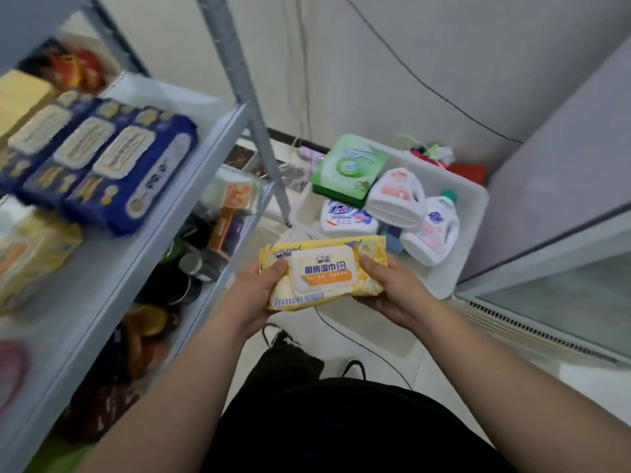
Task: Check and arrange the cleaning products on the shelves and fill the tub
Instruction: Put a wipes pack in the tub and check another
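Note:
A yellow lemon wet-wipes pack [324, 271] with a white flip lid is held in front of me, label up. My left hand [259, 295] grips its left end with the thumb on top. Its right end sits in my right hand [392, 285], thumb on top too. Beyond the pack, on the floor, stands a white tub [474, 206]. In it lie a green wipes pack [348, 165], two white detergent bottles with pink labels [396, 196] [433, 230] and a white bottle with a blue label [345, 216].
A grey metal shelf unit [191, 155] fills the left side. Three dark blue wipes packs [99, 162] and yellow packs [30, 254] lie on its shelf, cans and jars [191, 264] below. A grey appliance [563, 199] stands at right. A black cable [362, 343] crosses the floor.

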### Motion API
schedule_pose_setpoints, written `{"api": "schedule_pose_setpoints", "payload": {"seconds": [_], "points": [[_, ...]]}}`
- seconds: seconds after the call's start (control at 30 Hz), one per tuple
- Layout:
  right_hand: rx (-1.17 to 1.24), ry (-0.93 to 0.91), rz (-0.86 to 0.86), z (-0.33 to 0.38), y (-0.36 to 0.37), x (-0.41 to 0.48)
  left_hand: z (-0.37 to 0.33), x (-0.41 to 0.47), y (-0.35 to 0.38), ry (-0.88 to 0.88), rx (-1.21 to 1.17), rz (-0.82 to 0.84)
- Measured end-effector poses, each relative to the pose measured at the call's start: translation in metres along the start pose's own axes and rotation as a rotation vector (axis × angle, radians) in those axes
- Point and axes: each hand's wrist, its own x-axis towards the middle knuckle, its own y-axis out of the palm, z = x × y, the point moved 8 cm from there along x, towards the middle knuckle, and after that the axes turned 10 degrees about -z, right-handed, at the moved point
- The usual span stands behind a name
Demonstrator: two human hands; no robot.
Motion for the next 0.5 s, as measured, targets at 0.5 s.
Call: {"api": "schedule_pose_setpoints", "payload": {"seconds": [0.5], "points": [[0.016, 0.105, -0.587, 0.029, -0.092, 0.072, -0.025, 0.152, 0.129, -0.125, 0.599, 0.296]]}}
